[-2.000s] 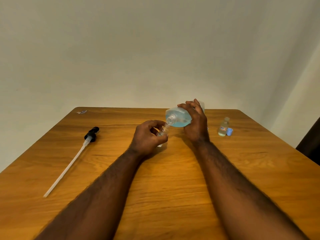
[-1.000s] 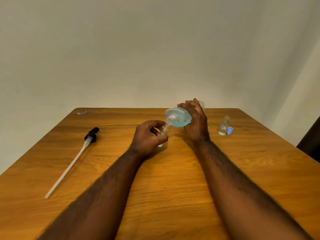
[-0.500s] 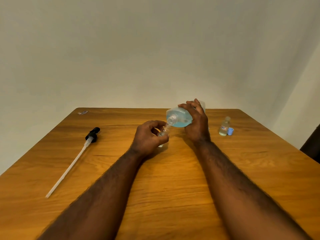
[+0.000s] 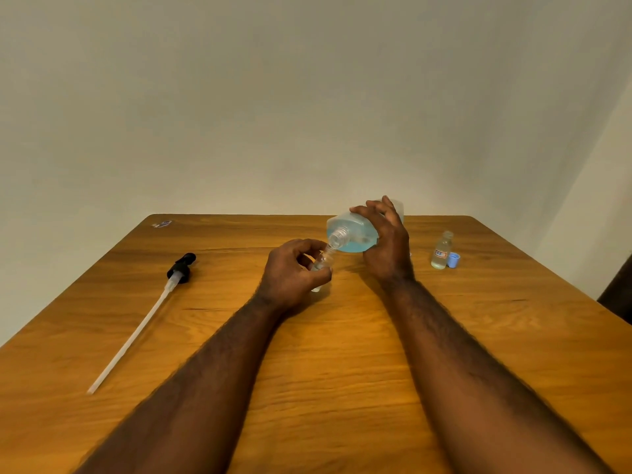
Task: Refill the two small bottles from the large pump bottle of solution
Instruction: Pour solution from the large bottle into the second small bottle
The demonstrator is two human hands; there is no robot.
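In the middle of the frame I see my left hand (image 4: 294, 275) curled, thumb and fingertips pinching a small bottle (image 4: 321, 262) of clear plastic. The bottle leans, its open mouth pointing up and to the right. Its lower end shows under the thumb, close to the table (image 4: 342, 364); I cannot tell whether it rests there.

Just to the right, my right hand (image 4: 388, 249) wraps over the large bottle (image 4: 352, 234), fingers bent across its top and the palm behind it. This bottle is cloudy, soft-edged plastic. It is tipped on its side, with pale blue liquid pooled along the low wall. Its ribbed, uncapped neck points down and left, right at the small bottle's mouth. I cannot tell whether the two rims touch.

The table is glossy, honey-coloured wood with long grain lines.

At centre right, well apart from the hands, the second small bottle (image 4: 442, 251) stands upright and uncapped, with a small label. A blue cap (image 4: 453, 260) sits just beside it.

At centre left lies the pump (image 4: 180, 267): a black head with a long white tube running toward the lower left.

A small scrap (image 4: 161, 223) sits at the table's far left corner, against the plain pale wall (image 4: 307, 97).

My forearms cover much of the near table.
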